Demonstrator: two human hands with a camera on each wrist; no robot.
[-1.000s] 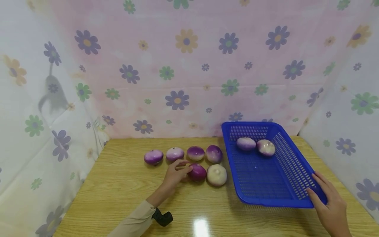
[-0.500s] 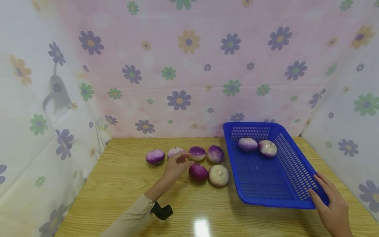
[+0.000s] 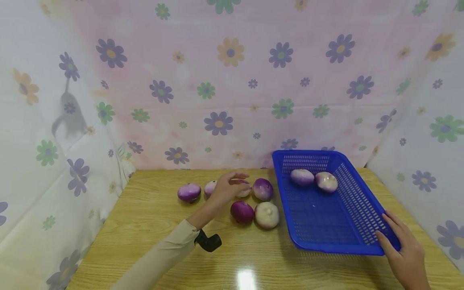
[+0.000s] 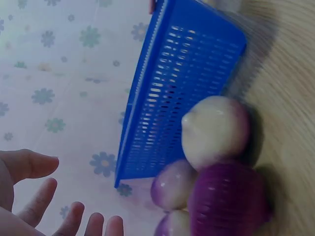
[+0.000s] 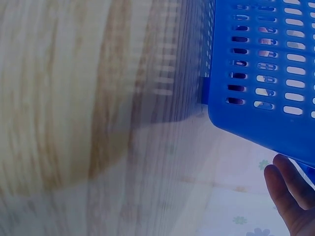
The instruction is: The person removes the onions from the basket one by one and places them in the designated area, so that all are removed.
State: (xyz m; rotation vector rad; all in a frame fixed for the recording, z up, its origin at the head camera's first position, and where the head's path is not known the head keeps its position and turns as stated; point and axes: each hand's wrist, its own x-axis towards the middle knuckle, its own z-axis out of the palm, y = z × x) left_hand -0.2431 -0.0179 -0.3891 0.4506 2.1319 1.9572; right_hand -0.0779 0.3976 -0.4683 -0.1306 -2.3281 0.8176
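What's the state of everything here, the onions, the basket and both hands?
Blue basket: upright on the table, holding two onions.
Six onions on the table: loose, in two rows left of the basket.
Left hand: open, over the back row.
Right hand: fingers resting on the basket's near corner.

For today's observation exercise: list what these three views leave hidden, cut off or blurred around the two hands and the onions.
- Head view: the left hand covers much of two back-row onions; contact cannot be told.
- Head view: the right hand rests on the blue basket corner; the fingertips are hidden and the frame edge cuts the wrist.
- Left wrist view: only fingertips show; the lowest onion is cropped.
- Right wrist view: the table is blurred.
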